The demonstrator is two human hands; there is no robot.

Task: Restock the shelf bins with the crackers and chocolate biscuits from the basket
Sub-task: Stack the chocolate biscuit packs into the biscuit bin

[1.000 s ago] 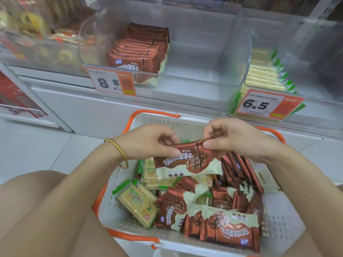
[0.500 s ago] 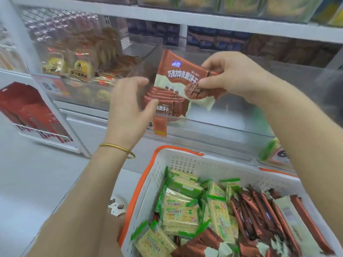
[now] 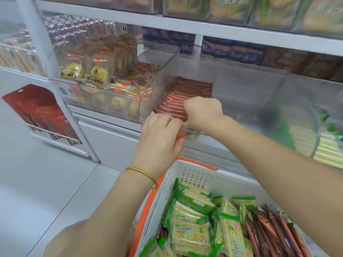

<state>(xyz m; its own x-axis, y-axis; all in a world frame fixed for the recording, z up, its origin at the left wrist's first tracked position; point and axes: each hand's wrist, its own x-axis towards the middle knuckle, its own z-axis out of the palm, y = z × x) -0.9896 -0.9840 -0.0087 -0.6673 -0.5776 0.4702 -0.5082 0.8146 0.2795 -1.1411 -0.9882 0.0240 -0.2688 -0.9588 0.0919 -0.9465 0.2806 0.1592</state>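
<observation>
My right hand [image 3: 203,112] is inside the clear bin [image 3: 241,101], fingers curled down on the front packet of the chocolate biscuits [image 3: 187,93] standing in a row at its left side. My left hand [image 3: 161,134] curls at the bin's front rim; what it grips I cannot tell. Below the bin, the basket [image 3: 194,175] holds crackers [image 3: 189,229].

Two arms show, and both are bare right up to the edge of the picture. The left arm [image 3: 111,206] wears one thin gold bangle [image 3: 142,173] at the wrist, just below the left grip [image 3: 159,140]. The bangle is a plain, smooth, shiny ring, and it sits a bit loose. The right arm [image 3: 278,156] is bare too. Low on the left, a bare knee [image 3: 68,240] shows.
</observation>
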